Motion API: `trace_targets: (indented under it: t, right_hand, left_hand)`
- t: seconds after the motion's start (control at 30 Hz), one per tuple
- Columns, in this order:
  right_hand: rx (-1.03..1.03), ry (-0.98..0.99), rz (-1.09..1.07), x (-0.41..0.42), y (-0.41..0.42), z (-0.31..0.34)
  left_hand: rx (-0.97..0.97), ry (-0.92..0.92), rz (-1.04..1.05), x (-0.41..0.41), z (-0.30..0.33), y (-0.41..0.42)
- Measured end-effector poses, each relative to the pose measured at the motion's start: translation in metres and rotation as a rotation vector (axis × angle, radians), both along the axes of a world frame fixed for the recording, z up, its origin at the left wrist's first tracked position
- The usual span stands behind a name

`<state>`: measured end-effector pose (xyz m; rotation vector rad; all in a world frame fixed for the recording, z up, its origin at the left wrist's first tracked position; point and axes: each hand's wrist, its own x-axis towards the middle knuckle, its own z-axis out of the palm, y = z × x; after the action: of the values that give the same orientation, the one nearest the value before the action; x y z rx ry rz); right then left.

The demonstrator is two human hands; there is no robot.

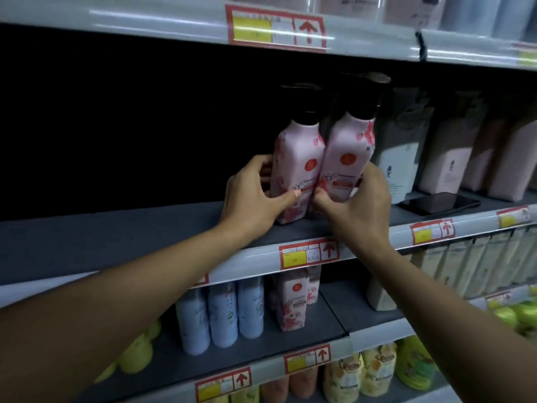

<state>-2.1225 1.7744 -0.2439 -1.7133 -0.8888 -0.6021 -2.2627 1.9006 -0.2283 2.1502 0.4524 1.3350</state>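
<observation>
Head view.

1. Shelf (116, 237): a dark grey shelf board runs across the middle of the view. Its front rail carries a red and yellow price label (309, 254) with an upward arrow.

2. Left pink bottle (296, 167): a pink flower-printed pump bottle with a black cap. It stands on the shelf near the front edge, its base resting on the board, and is close to upright.

3. Right pink bottle (347, 158): same type, just to the right of the first. The two bodies touch along their lower halves. Its top leans slightly to the right. Its base is hidden behind the right hand, so contact with the board cannot be confirmed.

4. Left hand (252, 196): wrapped round the lower part of the left pink bottle. The thumb lies across the front and the fingers curl round the far left side.

5. Right hand (357, 205): wrapped round the lower part of the right pink bottle. The thumb presses the front near the bottom and the fingers curl round the right side.

6. Adjacent items: a dark bottle with a white label (399, 167) stands just right of the pair. A black phone (438, 202) lies flat on the shelf in front of it.

7. Next shelf down: three pale blue bottles (220, 315) stand in a row, with another pink flowered bottle (292, 301) beside them on the right.
</observation>
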Motion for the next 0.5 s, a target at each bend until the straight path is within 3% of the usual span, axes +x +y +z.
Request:
trace_targets:
  t: [0.23,0.37,0.5]
  right_hand:
    - [0.188,-0.13,0.013,-0.032,-0.065,-0.002]
    - [0.133,-0.125,0.024,-0.037,-0.108,-0.009]
    - [0.059,-0.099,0.025,-0.036,-0.145,-0.027]
  left_hand:
    - [0.096,-0.101,-0.127,-0.028,0.01,-0.053]
    - [0.135,-0.068,-0.169,-0.035,0.007,-0.084]
    - [0.041,-0.016,-0.282,-0.04,-0.013,-0.114]
